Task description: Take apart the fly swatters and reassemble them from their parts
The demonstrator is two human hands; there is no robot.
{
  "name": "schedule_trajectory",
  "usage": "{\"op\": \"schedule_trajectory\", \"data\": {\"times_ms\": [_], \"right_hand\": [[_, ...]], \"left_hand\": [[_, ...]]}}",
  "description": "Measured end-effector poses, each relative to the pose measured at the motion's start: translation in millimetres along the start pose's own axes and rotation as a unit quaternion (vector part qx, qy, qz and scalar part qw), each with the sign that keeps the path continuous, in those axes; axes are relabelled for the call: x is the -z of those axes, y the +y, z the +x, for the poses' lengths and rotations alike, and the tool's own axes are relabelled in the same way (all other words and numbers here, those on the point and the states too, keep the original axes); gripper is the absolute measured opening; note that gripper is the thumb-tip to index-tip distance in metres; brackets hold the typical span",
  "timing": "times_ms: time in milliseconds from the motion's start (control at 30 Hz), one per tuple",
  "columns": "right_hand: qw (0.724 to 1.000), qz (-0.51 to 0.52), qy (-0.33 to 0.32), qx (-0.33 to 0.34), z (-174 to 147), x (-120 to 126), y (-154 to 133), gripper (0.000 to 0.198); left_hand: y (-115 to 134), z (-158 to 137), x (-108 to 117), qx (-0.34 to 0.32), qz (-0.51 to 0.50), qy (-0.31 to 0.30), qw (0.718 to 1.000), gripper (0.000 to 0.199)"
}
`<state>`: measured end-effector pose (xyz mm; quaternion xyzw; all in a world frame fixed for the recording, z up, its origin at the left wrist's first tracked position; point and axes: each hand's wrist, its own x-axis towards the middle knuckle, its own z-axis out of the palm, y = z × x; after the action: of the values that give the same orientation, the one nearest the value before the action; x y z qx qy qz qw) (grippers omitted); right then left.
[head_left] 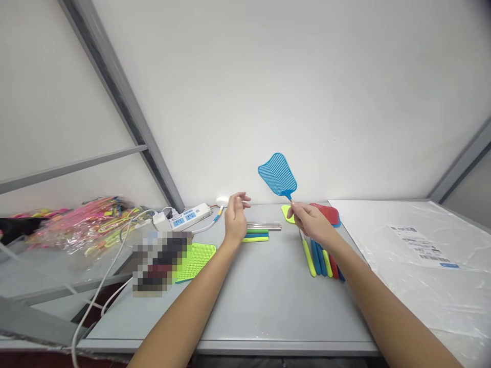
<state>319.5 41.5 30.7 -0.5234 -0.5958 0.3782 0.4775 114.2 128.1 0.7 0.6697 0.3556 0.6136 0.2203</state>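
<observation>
Technician: State the position of the blue mesh head (278,175).
Inspector: It is raised above the far part of the grey tabletop (280,301), in front of the white wall (345,102). Its wide end points up and to the left; its narrow neck points down.

Technician: State the condition of the right hand (307,219).
Inspector: Thumb and fingers pinch the neck of the blue mesh head. Whatever lies inside the grip is hidden.

Technician: And the left hand (236,217)?
Inspector: Its fingers are loosely spread and half curled. It is nearest to the metal rods (272,227) and the coloured handles (257,235), whose left ends it hides. Contact with them cannot be determined.

Technician: List the parts near the right hand.
Inspector: A row of handles (324,260) in yellow-green, blue and red lies below it, side by side. A red mesh head (329,213) lies beyond the wrist; a yellow-green mesh head (286,212) is partly covered by the fingers.

Technician: Identify the remaining items.
Inspector: A yellow-green mesh stack (197,260) lies beside the left forearm. A power strip (191,217) is at the far left. A plastic-wrapped white panel (406,225) occupies the right side.
</observation>
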Motion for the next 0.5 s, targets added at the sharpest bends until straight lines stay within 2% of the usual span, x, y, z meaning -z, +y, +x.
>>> {"op": "schedule_trajectory", "data": {"times_ms": [100,167,267,333,500], "right_hand": [[0.997,-0.069,0.017,0.037,-5,-2,-2,0.042],[0.986,-0.154,0.017,0.062,-8,-3,-3,0.039],[0.951,-0.29,0.004,0.105,-11,-7,-4,0.036],[0.934,-0.334,-0.009,0.129,-11,-9,-4,0.033],[0.903,-0.393,-0.032,0.169,-12,-15,-3,0.03]], "left_hand": [[12,2,4,-0.022,-0.035,0.068,0.997,0.04],[18,0,7,-0.043,-0.034,0.078,0.995,0.038],[24,-7,14,-0.091,0.025,0.037,0.995,0.049],[25,-11,18,-0.106,0.066,0.0,0.992,0.054],[20,-8,25,-0.057,0.08,-0.041,0.994,0.027]]}}
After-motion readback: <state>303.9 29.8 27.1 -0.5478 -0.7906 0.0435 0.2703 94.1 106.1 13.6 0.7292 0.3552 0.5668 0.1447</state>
